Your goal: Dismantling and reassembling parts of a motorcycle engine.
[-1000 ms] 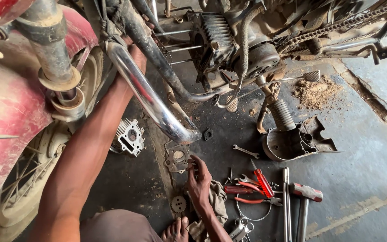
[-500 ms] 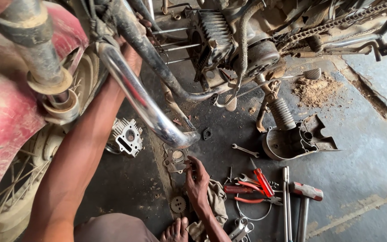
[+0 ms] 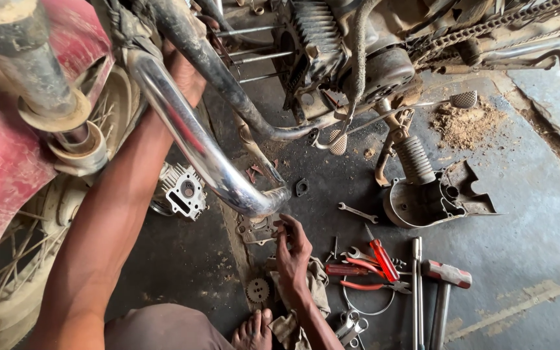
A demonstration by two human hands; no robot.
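Where chrome curves, right hand (image 3: 293,253) rests.

One camera only, worn on the person's head, looking steeply down at close range over the floor (image 3: 526,214). The motorcycle frame (image 3: 228,78) fills eleven to one o'clock; scattered tools (image 3: 384,266) lie toward five o'clock.

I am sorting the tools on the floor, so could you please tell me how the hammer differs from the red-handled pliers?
The hammer has a reddish head on a long grey shaft that runs out of the bottom of the picture; the red-handled pliers are shorter, with two spread red grips. The hammer lies apart at the right of the pile; the pliers lie nearer the right hand, beside a wire ring. Both rest flat on the dirty floor, and neither hand touches them.
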